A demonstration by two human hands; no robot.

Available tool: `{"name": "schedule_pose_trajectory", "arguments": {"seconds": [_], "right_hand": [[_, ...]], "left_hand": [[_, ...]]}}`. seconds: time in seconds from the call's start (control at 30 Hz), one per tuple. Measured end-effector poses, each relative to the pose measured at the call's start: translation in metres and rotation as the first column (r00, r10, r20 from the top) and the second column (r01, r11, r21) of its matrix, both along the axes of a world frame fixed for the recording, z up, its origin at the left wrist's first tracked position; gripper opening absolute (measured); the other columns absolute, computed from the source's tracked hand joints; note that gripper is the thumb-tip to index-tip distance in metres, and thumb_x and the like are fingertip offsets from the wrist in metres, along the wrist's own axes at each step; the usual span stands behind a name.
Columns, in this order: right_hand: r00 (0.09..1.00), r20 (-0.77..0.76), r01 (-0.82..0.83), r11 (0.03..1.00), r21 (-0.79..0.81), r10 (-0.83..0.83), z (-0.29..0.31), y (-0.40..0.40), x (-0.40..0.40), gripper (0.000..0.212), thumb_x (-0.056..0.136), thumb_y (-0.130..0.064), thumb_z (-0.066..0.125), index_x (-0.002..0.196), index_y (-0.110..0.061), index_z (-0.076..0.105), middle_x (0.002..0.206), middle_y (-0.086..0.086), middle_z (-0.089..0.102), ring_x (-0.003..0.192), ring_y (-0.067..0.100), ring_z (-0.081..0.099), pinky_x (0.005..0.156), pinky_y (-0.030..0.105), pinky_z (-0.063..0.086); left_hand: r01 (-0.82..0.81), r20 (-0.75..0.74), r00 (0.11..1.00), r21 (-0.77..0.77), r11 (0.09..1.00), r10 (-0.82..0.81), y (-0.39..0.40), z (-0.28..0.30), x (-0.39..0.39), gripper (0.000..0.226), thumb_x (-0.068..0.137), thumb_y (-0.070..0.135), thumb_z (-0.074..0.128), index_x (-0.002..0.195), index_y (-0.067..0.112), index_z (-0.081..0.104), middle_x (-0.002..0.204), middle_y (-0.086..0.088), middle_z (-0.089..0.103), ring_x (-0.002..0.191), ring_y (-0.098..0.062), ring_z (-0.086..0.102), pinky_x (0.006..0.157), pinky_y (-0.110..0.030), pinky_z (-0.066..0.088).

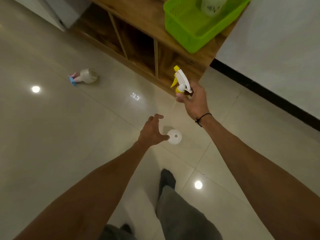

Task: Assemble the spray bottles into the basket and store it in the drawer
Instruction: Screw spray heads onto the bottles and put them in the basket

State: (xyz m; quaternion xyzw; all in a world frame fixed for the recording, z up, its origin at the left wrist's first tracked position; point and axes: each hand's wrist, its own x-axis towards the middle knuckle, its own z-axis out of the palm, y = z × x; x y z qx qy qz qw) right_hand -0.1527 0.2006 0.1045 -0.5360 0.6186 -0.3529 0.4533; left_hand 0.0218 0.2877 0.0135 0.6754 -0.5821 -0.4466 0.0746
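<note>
Two hands work: right hand (194, 99) clamped on yellow trigger sprayer (181, 80), left hand (152, 130) spread open beside white bottle (174, 137) on floor (69, 127).

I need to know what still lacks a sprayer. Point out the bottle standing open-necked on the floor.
The white plastic bottle by the left hand: upright, bare neck. The clear bottle with the blue-pink sprayer lies sideways, capped.

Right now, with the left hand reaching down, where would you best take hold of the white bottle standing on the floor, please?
Probably around its body just below the neck, from above and from its left. The white bottle stands upright, open mouth up, and the left hand is already spread beside it.
</note>
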Motion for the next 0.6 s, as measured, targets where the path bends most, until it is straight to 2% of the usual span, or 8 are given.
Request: {"name": "schedule_pose_trajectory", "arguments": {"seconds": [0.13, 0.23, 0.33, 0.4, 0.47, 0.53, 0.6], "right_hand": [[1.000, 0.023, 0.020, 1.000, -0.018, -0.020, -0.070, 0.017, -0.005, 0.032, 0.088, 0.003, 0.073, 0.118, -0.004, 0.065, 0.097, -0.007, 0.061, 0.081, -0.003, 0.068, 0.075, 0.030, 0.065], [0.998, 0.044, 0.036, 0.997, -0.069, -0.033, -0.123, 0.026, -0.008, 0.039, 0.088, 0.003, 0.073, 0.124, -0.006, 0.065, 0.106, 0.001, 0.063, 0.096, 0.017, 0.068, 0.076, 0.037, 0.066], [0.998, 0.049, 0.042, 0.991, -0.130, -0.036, -0.177, 0.035, -0.010, 0.037, 0.087, 0.002, 0.073, 0.123, -0.005, 0.065, 0.110, 0.006, 0.063, 0.107, 0.038, 0.065, 0.076, 0.042, 0.067], [0.998, 0.058, 0.025, 0.991, -0.134, -0.017, -0.184, 0.037, -0.010, 0.034, 0.088, 0.000, 0.073, 0.121, -0.005, 0.065, 0.111, 0.011, 0.064, 0.107, 0.040, 0.064, 0.076, 0.044, 0.067], [0.998, 0.068, 0.011, 0.986, -0.168, 0.000, -0.192, 0.038, -0.008, 0.034, 0.089, -0.002, 0.073, 0.121, -0.010, 0.065, 0.110, 0.006, 0.065, 0.106, 0.037, 0.065, 0.075, 0.042, 0.067], [0.997, 0.075, -0.002, 0.979, -0.203, 0.018, -0.201, 0.036, -0.008, 0.038, 0.090, -0.004, 0.074, 0.125, -0.012, 0.064, 0.112, 0.002, 0.064, 0.104, 0.031, 0.066, 0.074, 0.039, 0.067], [0.998, 0.062, -0.009, 0.972, -0.233, 0.024, -0.210, 0.032, -0.006, 0.045, 0.091, -0.004, 0.073, 0.134, -0.007, 0.060, 0.118, 0.007, 0.064, 0.105, 0.029, 0.068, 0.075, 0.038, 0.067]], "left_hand": [[0.116, 0.022, 0.993, -0.028, 0.993, -0.115, 0.028, -0.085, -0.007, 0.112, 0.061, 0.042, 0.098, 0.153, 0.024, 0.037, 0.149, -0.007, 0.045, 0.134, -0.034, 0.050, 0.101, -0.053, 0.054], [0.128, 0.018, 0.992, -0.059, 0.990, -0.127, 0.030, -0.151, -0.016, 0.122, 0.056, 0.056, 0.096, 0.156, 0.029, 0.031, 0.155, -0.003, 0.038, 0.140, -0.032, 0.044, 0.102, -0.056, 0.052], [0.120, 0.015, 0.993, -0.109, 0.987, -0.119, 0.038, -0.207, -0.027, 0.121, 0.054, 0.073, 0.087, 0.154, 0.036, 0.028, 0.156, 0.001, 0.036, 0.142, -0.029, 0.042, 0.102, -0.055, 0.051], [0.120, 0.009, 0.993, -0.140, 0.983, -0.120, 0.038, -0.219, -0.031, 0.116, 0.055, 0.079, 0.080, 0.152, 0.040, 0.028, 0.155, 0.005, 0.037, 0.141, -0.026, 0.042, 0.102, -0.054, 0.053], [0.115, -0.014, 0.993, -0.174, 0.978, -0.119, 0.035, -0.237, -0.036, 0.109, 0.058, 0.081, 0.077, 0.150, 0.044, 0.031, 0.154, 0.009, 0.038, 0.141, -0.023, 0.043, 0.102, -0.055, 0.054], [0.138, -0.035, 0.988, -0.199, 0.970, -0.148, 0.025, -0.250, -0.038, 0.106, 0.059, 0.080, 0.077, 0.149, 0.048, 0.032, 0.155, 0.011, 0.039, 0.141, -0.022, 0.044, 0.104, -0.054, 0.053], [0.184, -0.041, 0.980, -0.217, 0.959, -0.197, 0.015, -0.263, -0.037, 0.106, 0.057, 0.081, 0.078, 0.148, 0.050, 0.032, 0.155, 0.013, 0.039, 0.139, -0.021, 0.047, 0.104, -0.054, 0.053]]}}
